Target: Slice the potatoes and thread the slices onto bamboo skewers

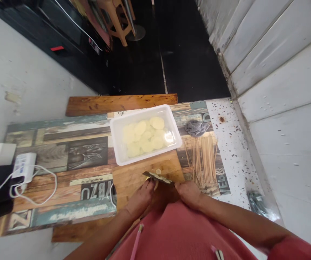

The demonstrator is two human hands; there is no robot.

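My right hand point(189, 194) is closed around the handle end of a knife point(150, 174), whose dark blade lies across the wooden cutting board point(125, 177). Pale bits of potato cling to the blade, and a small potato piece point(158, 171) lies just beyond it. On the near side of the blade, my left hand point(142, 195) has its fingers bent around a potato, mostly hidden under them. Against the board's far edge stands a white plastic tub point(114, 144). Pale yellow potato slices point(144, 137) sit in water inside it.
Thin wooden skewers point(205, 159) lie to the board's right, below a crumpled grey cloth point(196, 128). On the left, a white power strip point(25, 167) trails a looped cable. A tiled wall point(288, 108) borders the right side. Beyond the table is a dark floor with a plastic stool point(116, 21).
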